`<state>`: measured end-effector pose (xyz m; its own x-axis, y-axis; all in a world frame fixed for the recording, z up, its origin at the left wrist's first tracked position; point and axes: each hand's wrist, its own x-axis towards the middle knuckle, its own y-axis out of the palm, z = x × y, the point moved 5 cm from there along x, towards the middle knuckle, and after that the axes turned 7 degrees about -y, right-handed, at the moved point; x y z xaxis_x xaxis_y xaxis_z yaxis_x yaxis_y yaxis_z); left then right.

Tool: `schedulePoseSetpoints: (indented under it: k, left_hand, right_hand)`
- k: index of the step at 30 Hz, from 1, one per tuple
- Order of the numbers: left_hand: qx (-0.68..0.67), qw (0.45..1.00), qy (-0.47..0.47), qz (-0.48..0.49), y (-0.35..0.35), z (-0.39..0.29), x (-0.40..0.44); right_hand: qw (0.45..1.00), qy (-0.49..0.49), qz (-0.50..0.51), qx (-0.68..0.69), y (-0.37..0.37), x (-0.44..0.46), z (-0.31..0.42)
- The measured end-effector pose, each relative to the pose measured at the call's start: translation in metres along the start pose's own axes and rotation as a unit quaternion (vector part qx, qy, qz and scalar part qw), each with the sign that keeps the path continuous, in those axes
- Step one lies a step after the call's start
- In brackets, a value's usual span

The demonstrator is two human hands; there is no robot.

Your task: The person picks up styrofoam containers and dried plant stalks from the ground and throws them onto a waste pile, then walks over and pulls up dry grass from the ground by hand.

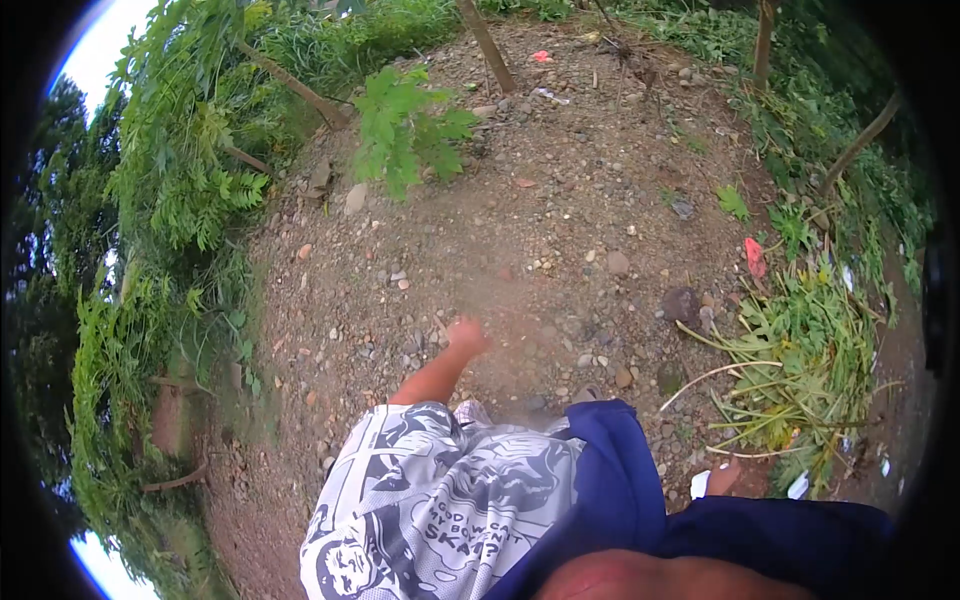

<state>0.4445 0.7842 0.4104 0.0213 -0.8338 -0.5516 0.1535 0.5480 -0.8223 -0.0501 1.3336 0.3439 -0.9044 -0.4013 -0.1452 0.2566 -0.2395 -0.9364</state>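
Note:
My left hand (467, 335) reaches out over the stony ground (420, 260), and its fingers are smeared by motion. Its bare forearm comes out of a grey-and-white printed garment (460, 500). To the right, beyond the dark blue cloth (780, 535), a bit of skin (722, 478) shows that looks like my right hand. A white patch (700, 486) lies against it, and I cannot make out what it is. The fingers there are hidden. Just beyond this spot lies a pile of cut leafy stems (800, 370).
A small leafy plant (410, 130) stands ahead, near a thin trunk (487, 48). Dense bushes (170, 180) line the left side. A dark stone (681, 304) and a red scrap (754, 257) lie near the stems. Bare skin (650, 577) fills the bottom edge.

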Motion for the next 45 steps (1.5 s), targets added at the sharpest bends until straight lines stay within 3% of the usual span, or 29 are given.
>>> schedulePoseSetpoints:
  k: [1, 2, 3, 5, 8, 10, 11, 13, 14, 15, 16, 17, 18, 21, 23, 24, 25, 27, 29, 30, 31, 34, 41, 42, 45]
  left_hand:
    - [-0.028, 0.991, -0.125, -0.024, -0.008, 0.086, -0.002]
    - [-0.101, 0.962, -0.253, -0.004, -0.029, 0.159, -0.028]
    - [-0.178, 0.927, -0.326, -0.050, -0.029, 0.233, -0.044]
    - [-0.302, 0.837, -0.422, -0.173, -0.038, 0.336, -0.090]
    - [-0.433, 0.737, -0.459, -0.244, 0.002, 0.428, -0.118]
    - [-0.475, 0.687, -0.484, -0.260, 0.030, 0.458, -0.131]
    - [-0.520, 0.645, -0.445, -0.340, 0.075, 0.489, -0.113]
    - [-0.546, 0.627, -0.470, -0.296, 0.104, 0.485, -0.121]
    - [-0.560, 0.616, -0.481, -0.275, 0.122, 0.486, -0.125]
    - [-0.582, 0.640, -0.462, -0.193, 0.177, 0.515, -0.098]
    - [-0.595, 0.622, -0.477, -0.179, 0.193, 0.514, -0.108]
    - [-0.607, 0.605, -0.489, -0.164, 0.205, 0.509, -0.118]
    - [-0.618, 0.588, -0.501, -0.149, 0.214, 0.503, -0.129]
    - [-0.679, 0.502, -0.500, -0.193, 0.344, 0.555, -0.113]
    - [-0.698, 0.493, -0.510, -0.102, 0.372, 0.573, -0.141]
    - [-0.704, 0.486, -0.514, -0.052, 0.394, 0.574, -0.159]
    - [-0.718, 0.442, -0.531, -0.091, 0.417, 0.572, -0.174]
    - [-0.734, 0.344, -0.554, -0.187, 0.447, 0.571, -0.190]
    - [-0.659, 0.499, -0.559, -0.066, 0.460, 0.574, -0.208]
    - [-0.594, 0.581, -0.556, 0.006, 0.435, 0.569, -0.221]
    - [-0.554, 0.623, -0.549, 0.052, 0.411, 0.562, -0.234]
    - [-0.533, 0.642, -0.543, 0.091, 0.397, 0.542, -0.246]
    - [-0.625, 0.543, -0.561, 0.004, 0.444, 0.522, -0.214]
    - [-0.618, 0.553, -0.559, -0.001, 0.442, 0.521, -0.207]
    - [-0.511, 0.695, -0.504, 0.053, 0.398, 0.515, -0.185]
  right_hand:
    - [0.992, -0.074, 0.089, 0.044, 0.027, -0.023, 0.032]
    - [0.989, -0.080, 0.115, 0.051, 0.090, -0.037, 0.009]
    - [0.960, -0.086, 0.263, 0.047, 0.096, -0.051, 0.043]
    - [0.934, -0.236, 0.252, -0.092, 0.163, -0.064, 0.036]
    - [0.933, -0.172, 0.317, -0.019, 0.198, -0.038, 0.046]
    - [0.912, -0.270, 0.283, -0.127, 0.204, 0.006, 0.061]
    - [0.894, -0.315, 0.261, -0.181, 0.204, 0.033, 0.069]
    - [0.845, -0.397, 0.211, -0.290, 0.200, 0.071, 0.098]
    - [0.838, -0.408, 0.213, -0.294, 0.188, 0.081, 0.123]
    - [0.831, -0.419, 0.212, -0.298, 0.160, 0.097, 0.158]
    - [0.824, -0.428, 0.215, -0.303, 0.122, 0.098, 0.197]
    - [0.813, -0.494, 0.150, -0.269, 0.091, 0.091, 0.225]
    - [0.848, -0.447, 0.164, -0.232, 0.086, 0.086, 0.249]
    - [0.929, -0.290, 0.199, -0.115, 0.101, 0.109, 0.306]
    - [0.974, -0.099, 0.163, 0.118, 0.144, 0.121, 0.320]
    - [0.968, -0.093, 0.200, 0.123, 0.139, 0.082, 0.359]
    - [0.960, -0.085, 0.236, 0.128, 0.141, 0.055, 0.390]
    - [0.946, -0.160, 0.280, 0.019, 0.149, 0.006, 0.464]
    - [0.918, -0.269, 0.292, 0.002, 0.167, -0.032, 0.525]
    - [0.898, -0.323, 0.298, -0.004, 0.173, -0.050, 0.554]
    - [0.890, -0.341, 0.297, -0.057, 0.183, -0.059, 0.577]
    - [0.856, -0.396, 0.324, -0.070, 0.213, -0.071, 0.633]
    - [0.850, -0.380, 0.357, -0.082, 0.265, -0.055, 0.708]
    - [0.847, -0.350, 0.388, -0.092, 0.272, -0.053, 0.716]
    - [0.833, -0.248, 0.489, -0.079, 0.316, -0.015, 0.744]
